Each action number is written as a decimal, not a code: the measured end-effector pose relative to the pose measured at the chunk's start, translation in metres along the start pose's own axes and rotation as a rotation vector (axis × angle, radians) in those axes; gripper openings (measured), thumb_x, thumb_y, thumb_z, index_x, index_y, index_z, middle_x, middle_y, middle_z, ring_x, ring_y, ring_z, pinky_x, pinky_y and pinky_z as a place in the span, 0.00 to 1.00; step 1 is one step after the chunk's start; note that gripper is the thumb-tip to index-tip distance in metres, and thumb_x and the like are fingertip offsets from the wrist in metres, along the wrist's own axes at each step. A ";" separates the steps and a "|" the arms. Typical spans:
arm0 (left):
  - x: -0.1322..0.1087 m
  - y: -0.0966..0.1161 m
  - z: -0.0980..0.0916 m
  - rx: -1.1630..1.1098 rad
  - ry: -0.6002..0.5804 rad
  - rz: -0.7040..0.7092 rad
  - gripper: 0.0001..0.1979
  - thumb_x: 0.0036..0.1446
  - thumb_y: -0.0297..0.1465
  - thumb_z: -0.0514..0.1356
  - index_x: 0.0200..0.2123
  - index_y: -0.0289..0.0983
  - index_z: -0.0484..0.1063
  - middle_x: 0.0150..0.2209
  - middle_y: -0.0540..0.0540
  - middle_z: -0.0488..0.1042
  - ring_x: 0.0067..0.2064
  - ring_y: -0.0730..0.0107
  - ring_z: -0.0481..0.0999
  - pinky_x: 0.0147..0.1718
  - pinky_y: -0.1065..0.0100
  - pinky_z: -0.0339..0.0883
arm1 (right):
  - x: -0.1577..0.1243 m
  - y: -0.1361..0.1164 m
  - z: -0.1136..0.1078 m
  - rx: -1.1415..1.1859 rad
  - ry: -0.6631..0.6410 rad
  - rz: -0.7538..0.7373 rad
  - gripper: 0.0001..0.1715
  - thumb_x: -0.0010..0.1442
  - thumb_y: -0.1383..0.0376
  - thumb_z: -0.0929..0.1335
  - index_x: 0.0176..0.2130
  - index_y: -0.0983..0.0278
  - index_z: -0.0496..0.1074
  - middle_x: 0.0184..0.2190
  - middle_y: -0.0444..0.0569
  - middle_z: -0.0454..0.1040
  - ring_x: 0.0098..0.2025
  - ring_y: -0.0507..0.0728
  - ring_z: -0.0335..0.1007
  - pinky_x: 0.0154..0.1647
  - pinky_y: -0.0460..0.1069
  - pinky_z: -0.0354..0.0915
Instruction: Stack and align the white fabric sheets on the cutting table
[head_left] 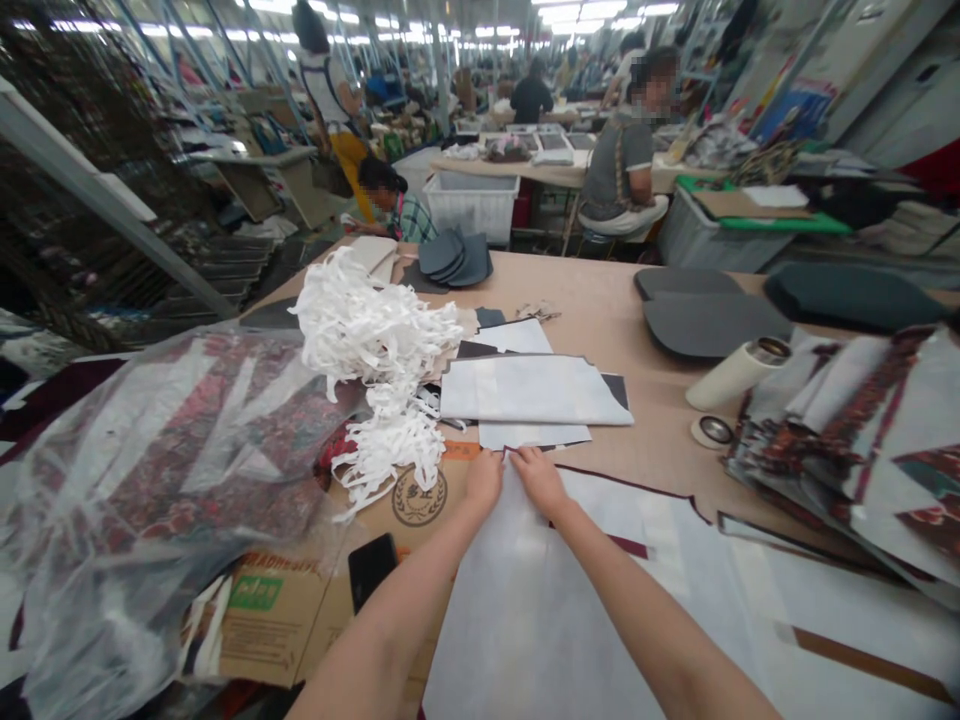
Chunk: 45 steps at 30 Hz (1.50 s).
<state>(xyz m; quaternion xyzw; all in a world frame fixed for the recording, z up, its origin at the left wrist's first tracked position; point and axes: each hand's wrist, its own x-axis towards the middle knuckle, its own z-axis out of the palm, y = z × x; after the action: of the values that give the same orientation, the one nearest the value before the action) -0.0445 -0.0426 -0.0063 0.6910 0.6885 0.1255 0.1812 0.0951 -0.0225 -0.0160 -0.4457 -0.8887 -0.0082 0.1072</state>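
Observation:
In the head view a large white sheet (540, 620) with a dark red edge is spread toward me on the table. My left hand (485, 478) is closed at its far edge. Close beside it, my right hand (538, 478) pinches the same edge, and a small dark red bit shows between the hands. Just beyond the fingers lie a folded white panel (532, 390) with a dark border and other white and dark pieces. A heap of white strips (375, 320) is piled to the left of my hands.
A flattened cardboard box (322, 570) carries a black phone (373, 570). Plastic-wrapped patterned material (217, 440) fills the left. To the right are a cream thermos (739, 372), its lid (712, 430), dark grey panels (709, 315) and stacked patterned pieces (862, 440). Several people work beyond the table.

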 end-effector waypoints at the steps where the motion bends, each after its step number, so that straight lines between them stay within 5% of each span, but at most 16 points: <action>1: -0.002 0.001 -0.001 0.056 -0.009 0.019 0.12 0.59 0.25 0.49 0.42 0.34 0.70 0.42 0.40 0.71 0.47 0.63 0.68 0.47 0.63 0.62 | 0.001 0.001 -0.001 0.006 -0.007 0.005 0.17 0.61 0.70 0.61 0.49 0.62 0.67 0.45 0.52 0.67 0.47 0.58 0.59 0.46 0.51 0.58; 15: -0.015 0.006 -0.005 0.348 -0.017 0.228 0.20 0.58 0.20 0.44 0.53 0.30 0.60 0.48 0.35 0.66 0.49 0.57 0.64 0.42 0.58 0.63 | 0.001 0.008 -0.008 -0.003 -0.063 -0.099 0.24 0.61 0.69 0.60 0.56 0.57 0.61 0.51 0.53 0.63 0.48 0.59 0.56 0.47 0.52 0.56; 21: -0.024 -0.013 -0.015 0.400 -0.056 0.396 0.19 0.57 0.21 0.45 0.48 0.31 0.68 0.45 0.35 0.68 0.48 0.56 0.64 0.43 0.57 0.59 | 0.009 0.001 0.002 -0.020 -0.034 0.070 0.22 0.60 0.71 0.59 0.54 0.60 0.63 0.50 0.55 0.64 0.46 0.60 0.58 0.44 0.52 0.58; 26: -0.011 -0.020 -0.024 0.322 -0.037 0.220 0.14 0.59 0.26 0.47 0.40 0.35 0.72 0.41 0.40 0.70 0.45 0.59 0.66 0.43 0.59 0.59 | 0.015 0.001 0.009 0.047 -0.020 0.256 0.17 0.60 0.72 0.59 0.46 0.63 0.69 0.42 0.54 0.68 0.44 0.58 0.60 0.43 0.50 0.58; 29: 0.008 -0.013 -0.021 0.190 -0.001 0.125 0.14 0.60 0.27 0.47 0.45 0.38 0.69 0.41 0.43 0.69 0.44 0.64 0.68 0.42 0.64 0.60 | 0.013 0.001 0.009 0.081 -0.013 0.220 0.15 0.61 0.71 0.60 0.45 0.62 0.69 0.40 0.51 0.69 0.44 0.57 0.60 0.44 0.50 0.57; 34: 0.028 -0.006 -0.011 0.124 -0.032 0.236 0.14 0.61 0.27 0.46 0.45 0.37 0.69 0.40 0.45 0.69 0.42 0.67 0.68 0.42 0.68 0.61 | 0.007 0.002 0.008 0.073 0.020 0.175 0.13 0.62 0.69 0.60 0.45 0.60 0.69 0.40 0.49 0.69 0.44 0.57 0.60 0.43 0.49 0.56; 45: 0.015 -0.005 -0.013 0.463 -0.030 0.500 0.11 0.60 0.25 0.48 0.39 0.32 0.69 0.39 0.40 0.69 0.43 0.60 0.66 0.40 0.61 0.59 | 0.001 0.001 0.005 -0.103 -0.018 -0.048 0.11 0.62 0.70 0.60 0.42 0.67 0.69 0.38 0.53 0.69 0.42 0.59 0.60 0.41 0.52 0.58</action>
<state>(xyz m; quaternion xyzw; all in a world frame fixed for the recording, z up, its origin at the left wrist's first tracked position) -0.0540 -0.0270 0.0026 0.8630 0.5052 -0.0037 -0.0068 0.0941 -0.0208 -0.0208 -0.4294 -0.8984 -0.0526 0.0758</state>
